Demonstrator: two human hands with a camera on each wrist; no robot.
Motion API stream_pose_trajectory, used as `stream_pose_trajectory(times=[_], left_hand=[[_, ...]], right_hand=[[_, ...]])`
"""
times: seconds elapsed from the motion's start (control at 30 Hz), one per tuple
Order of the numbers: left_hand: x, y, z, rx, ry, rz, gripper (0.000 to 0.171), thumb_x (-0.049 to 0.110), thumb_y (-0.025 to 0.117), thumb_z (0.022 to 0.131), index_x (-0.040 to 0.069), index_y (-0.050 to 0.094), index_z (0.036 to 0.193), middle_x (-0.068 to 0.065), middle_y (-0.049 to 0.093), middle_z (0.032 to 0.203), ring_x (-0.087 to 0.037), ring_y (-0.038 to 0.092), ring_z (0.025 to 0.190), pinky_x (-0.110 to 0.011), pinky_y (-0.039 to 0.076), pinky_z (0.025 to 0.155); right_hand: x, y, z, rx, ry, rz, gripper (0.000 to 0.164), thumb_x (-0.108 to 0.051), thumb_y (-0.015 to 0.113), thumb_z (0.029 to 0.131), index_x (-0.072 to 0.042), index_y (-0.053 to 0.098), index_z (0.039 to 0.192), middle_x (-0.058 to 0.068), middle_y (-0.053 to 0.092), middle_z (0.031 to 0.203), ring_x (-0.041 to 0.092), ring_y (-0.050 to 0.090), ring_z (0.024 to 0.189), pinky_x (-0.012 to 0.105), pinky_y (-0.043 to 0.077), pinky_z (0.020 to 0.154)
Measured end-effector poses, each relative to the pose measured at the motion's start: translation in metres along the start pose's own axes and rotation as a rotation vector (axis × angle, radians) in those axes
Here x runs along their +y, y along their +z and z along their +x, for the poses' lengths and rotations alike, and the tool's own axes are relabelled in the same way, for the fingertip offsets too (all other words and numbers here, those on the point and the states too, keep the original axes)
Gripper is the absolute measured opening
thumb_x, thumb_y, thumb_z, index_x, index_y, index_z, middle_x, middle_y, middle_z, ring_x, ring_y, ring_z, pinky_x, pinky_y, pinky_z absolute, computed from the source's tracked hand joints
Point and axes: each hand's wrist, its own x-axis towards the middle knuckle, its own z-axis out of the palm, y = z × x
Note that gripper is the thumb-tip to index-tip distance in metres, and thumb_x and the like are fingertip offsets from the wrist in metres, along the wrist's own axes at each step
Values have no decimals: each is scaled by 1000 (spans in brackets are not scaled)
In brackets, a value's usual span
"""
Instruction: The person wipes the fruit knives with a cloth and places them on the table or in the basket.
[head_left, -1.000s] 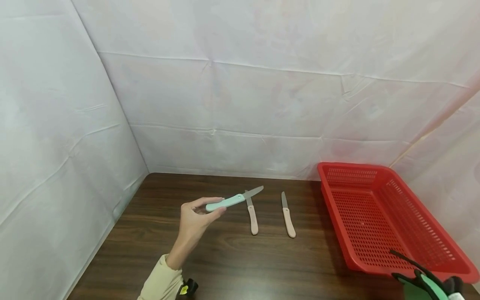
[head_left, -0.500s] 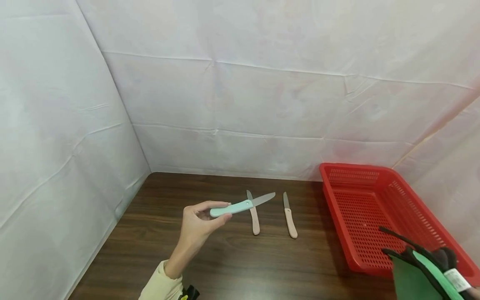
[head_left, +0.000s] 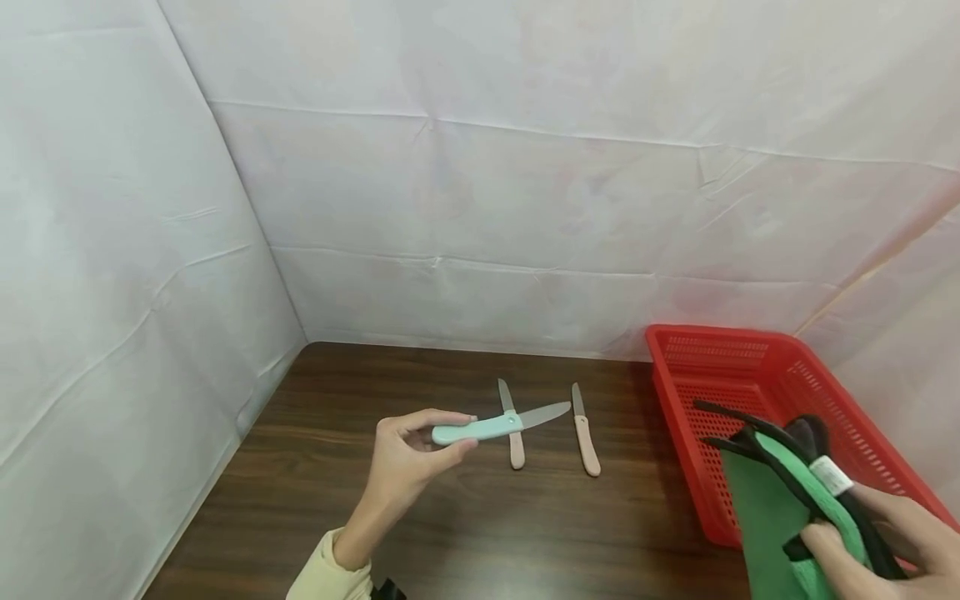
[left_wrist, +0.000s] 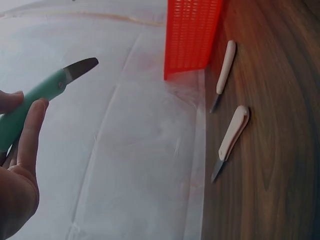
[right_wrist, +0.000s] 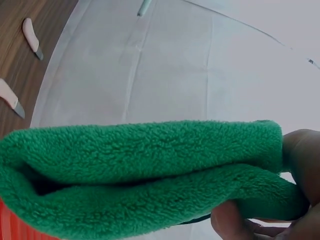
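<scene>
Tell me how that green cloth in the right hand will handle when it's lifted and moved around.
The green cloth looks like fleecy pile folded on itself, so it is probably soft, floppy and light. The right hand grips it bunched, and it would likely sag or unfold if held by one edge. Its fuzzy surface should not slip easily.
</scene>
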Motion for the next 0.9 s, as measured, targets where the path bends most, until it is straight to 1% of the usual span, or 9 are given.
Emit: stream_pose_trajectory(times=[0.03, 0.1, 0.17, 0.27, 0.33, 0.4, 0.57, 0.77, 0.9], left_hand=[[1, 1, 0, -3, 4, -6, 26, 6, 75, 67, 3, 67, 91, -11, 65, 87, -15, 59, 60, -28, 51, 51], [7, 3, -1, -11, 8, -16, 26, 4, 74, 67, 1, 67, 91, -12, 65, 87, -13, 57, 58, -27, 50, 49], [14, 5, -2, -19, 14, -23, 25, 2, 74, 67, 0, 67, 91, -13, 65, 86, -12, 55, 57, -24, 48, 47], [23, 9, -4, -34, 33, -22, 24, 0, 73, 68, -4, 65, 90, -15, 65, 85, -10, 53, 57, -24, 47, 46], [26, 11, -6, -46, 50, -24, 24, -1, 72, 68, -5, 65, 90, -16, 65, 84, -10, 53, 57, -23, 46, 44], [28, 12, -7, -60, 68, -20, 23, -2, 72, 68, -6, 64, 90, -17, 64, 83, -9, 53, 56, -23, 45, 43], [28, 16, -8, -85, 106, -22, 23, -2, 72, 68, -7, 64, 90, -17, 64, 82, -7, 52, 55, -23, 44, 39], [29, 18, -10, -102, 99, -26, 23, -2, 72, 68, -6, 65, 89, -17, 65, 86, -9, 55, 56, -25, 46, 40], [29, 20, -11, -109, 98, -40, 22, -3, 72, 68, -7, 65, 89, -17, 65, 85, -9, 55, 55, -27, 47, 40]], right_hand=[[-3, 0, 0, -19, 0, -20, 45, -4, 75, 62, -1, 62, 105, -11, 59, 77, -11, 43, 46, 8, 36, 41], [-17, -1, -1, -78, -14, -80, 46, -13, 76, 65, -1, 61, 106, 5, 62, 79, -3, 45, 44, 10, 36, 39], [-29, 0, -2, -103, -25, -139, 46, -19, 74, 66, -2, 60, 107, 19, 60, 79, 4, 44, 43, 14, 34, 37], [-44, 3, -4, -62, -94, -140, 39, -17, 76, 60, -6, 64, 97, 13, 60, 71, 6, 42, 43, 13, 33, 38], [-52, 5, -5, -33, -170, -111, 35, -13, 76, 57, -8, 66, 91, 10, 60, 70, -1, 41, 45, 10, 33, 39], [-57, 8, -5, -3, -254, -46, 33, -7, 75, 54, -8, 67, 86, 8, 61, 70, -10, 39, 48, 6, 33, 43], [-64, 15, -3, 5, -372, 29, 34, -3, 74, 55, -8, 67, 87, 3, 61, 70, -16, 38, 55, 4, 35, 49], [-69, 26, 1, -2, -432, 77, 30, -2, 71, 56, -8, 67, 86, -3, 59, 68, -13, 40, 55, 5, 35, 52], [-72, 34, 2, -21, -454, 107, 30, -2, 71, 56, -10, 67, 85, -4, 59, 70, -10, 41, 55, 7, 36, 49]])
